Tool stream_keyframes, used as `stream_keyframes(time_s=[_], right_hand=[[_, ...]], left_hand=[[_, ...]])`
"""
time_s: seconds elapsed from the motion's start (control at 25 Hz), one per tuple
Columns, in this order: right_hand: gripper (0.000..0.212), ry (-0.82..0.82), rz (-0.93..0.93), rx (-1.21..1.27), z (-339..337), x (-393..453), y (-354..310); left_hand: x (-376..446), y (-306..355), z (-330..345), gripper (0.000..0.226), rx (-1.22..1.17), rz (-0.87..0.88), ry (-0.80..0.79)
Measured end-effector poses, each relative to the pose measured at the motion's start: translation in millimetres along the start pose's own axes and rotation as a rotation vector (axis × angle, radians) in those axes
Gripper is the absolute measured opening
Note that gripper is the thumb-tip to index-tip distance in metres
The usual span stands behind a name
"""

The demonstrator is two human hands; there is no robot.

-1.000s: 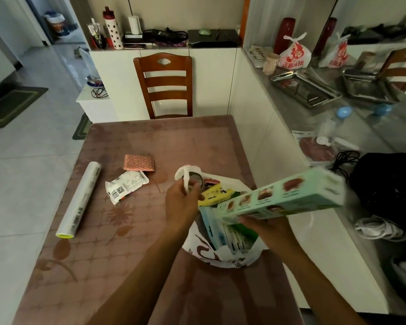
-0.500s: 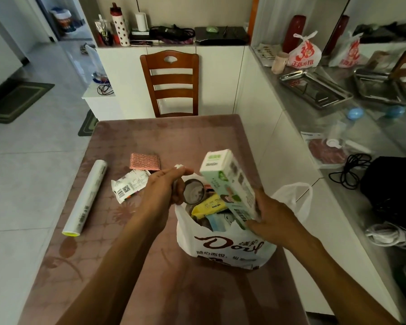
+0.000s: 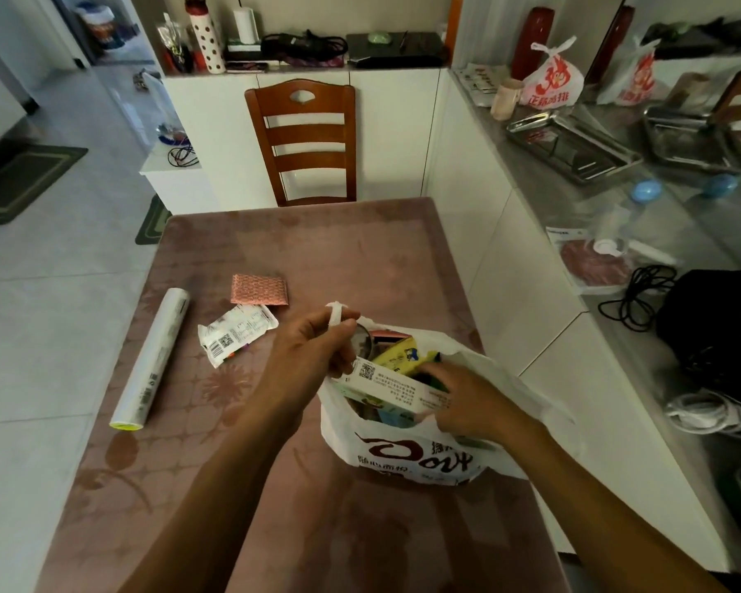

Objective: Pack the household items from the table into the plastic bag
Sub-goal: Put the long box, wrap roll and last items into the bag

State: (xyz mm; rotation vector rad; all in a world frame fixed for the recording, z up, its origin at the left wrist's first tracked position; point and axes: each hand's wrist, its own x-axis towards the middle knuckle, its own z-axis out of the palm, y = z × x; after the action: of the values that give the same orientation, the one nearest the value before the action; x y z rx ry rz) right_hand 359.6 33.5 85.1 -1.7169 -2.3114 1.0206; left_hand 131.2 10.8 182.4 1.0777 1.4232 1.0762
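Roughly midway, by my reckoning. The plastic bag (image 3: 424, 455) stands open on the counter (image 3: 300, 250), toward its near right part, and serves as my landmark. Left hand (image 3: 313, 348): fingers curled around the bag's left handle loop (image 3: 333, 315), lifting it up to keep the mouth wide. Right hand (image 3: 467, 400): at the bag's mouth, fingers laid on a long pale box (image 3: 392, 389) that lies tilted across the opening, partly in, partly showing above the rim; whether the fingers wrap the box or only press it down I cannot tell. Already inside the bag, behind the box: a yellow packet (image 3: 396, 355), something reddish at the far rim, something round and dark just beside the left hand; these are too crowded to name. Outside the bag, all to its left: a white sachet with a barcode (image 3: 236, 333) nearest, a pink woven pad (image 3: 259, 288) beyond that and farther from me, and a long white roll (image 3: 153, 357) well left of the bag, lying lengthwise. So three items look unpacked, several packed, one going in. My judgement: the box needs seating among the rest before anything more fits, and the roll, being long, may stick out of the bag.
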Motion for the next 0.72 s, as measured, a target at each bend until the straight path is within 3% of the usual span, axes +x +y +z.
stream_keyframes(time_s=[0.04, 0.12, 0.16, 0.24, 0.28, 0.36, 0.44, 0.48, 0.6, 0.72], right_hand=[[0.054, 0.155, 0.007, 0.024, -9, -4, 3], [0.060, 0.494, 0.156, -0.175, -30, -24, 20], [0.069, 0.537, 0.297, -0.338, -37, -34, 36], [0.069, 0.320, 0.611, -0.434, -47, -52, 59], [0.055, 0.181, 0.716, -0.280, -49, -56, 65], [0.020, 0.142, 0.664, 0.457, -62, -58, 59], [0.018, 0.347, 0.423, 1.097, -88, -54, 31], [0.019, 0.434, 0.300, 1.230, -102, -50, 15], [0.018, 0.548, 0.160, 1.128, -120, -41, -30], [0.016, 0.527, 0.365, 0.828, -103, -36, -32]], left_hand=[[-1, -1, -1, 0.019, 0.020, 0.003, 0.007], [0, -4, -3, 0.020, 0.034, 0.004, 0.025], [0, -5, -3, 0.021, 0.029, 0.000, 0.037], [-2, -9, 0, 0.022, 0.019, -0.007, 0.043], [-3, -10, 2, 0.022, 0.017, -0.008, 0.039], [-4, -8, 4, 0.021, 0.006, -0.013, 0.030], [1, -1, -1, 0.020, -0.037, -0.017, 0.080], [4, 3, -6, 0.022, -0.075, -0.007, 0.121], [9, 11, -16, 0.028, -0.100, 0.025, 0.171], [4, -4, -19, 0.027, 0.046, -0.071, 0.082]])
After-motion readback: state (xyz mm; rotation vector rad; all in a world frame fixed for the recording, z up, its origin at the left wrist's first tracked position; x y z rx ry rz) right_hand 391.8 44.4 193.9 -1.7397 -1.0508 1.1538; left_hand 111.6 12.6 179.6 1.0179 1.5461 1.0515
